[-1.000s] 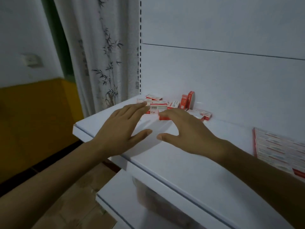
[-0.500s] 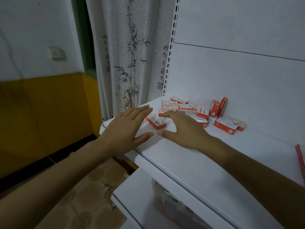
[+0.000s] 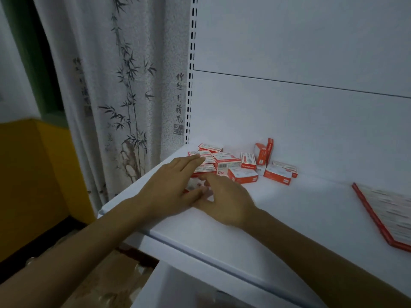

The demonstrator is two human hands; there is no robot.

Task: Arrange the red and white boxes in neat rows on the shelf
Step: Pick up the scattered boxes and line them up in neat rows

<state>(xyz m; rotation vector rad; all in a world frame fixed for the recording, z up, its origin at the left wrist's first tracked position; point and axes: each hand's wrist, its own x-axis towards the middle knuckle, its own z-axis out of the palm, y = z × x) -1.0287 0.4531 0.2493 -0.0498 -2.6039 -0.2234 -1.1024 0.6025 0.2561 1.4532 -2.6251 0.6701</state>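
Observation:
Several small red and white boxes (image 3: 228, 162) lie jumbled at the back left corner of the white shelf (image 3: 289, 210). Two of them (image 3: 264, 152) stand upright against the back panel. One blurred box (image 3: 194, 185) sits in front of the pile, between my hands and mostly hidden by them. My left hand (image 3: 175, 185) reaches over it with straight fingers, the tips touching the pile's left boxes. My right hand (image 3: 224, 198) comes from the right, its index finger and thumb pinching that box.
A flat set of red-edged boxes (image 3: 389, 212) lies at the shelf's right. A bamboo-print curtain (image 3: 124, 96) hangs left of the slotted shelf upright (image 3: 191, 85). A lower shelf (image 3: 189, 290) juts out below. Bare shelf surface stretches between the pile and the flat set.
Both hands moved forward and together, closing on the single box that lay between them. The camera view shifted left and nearer the pile.

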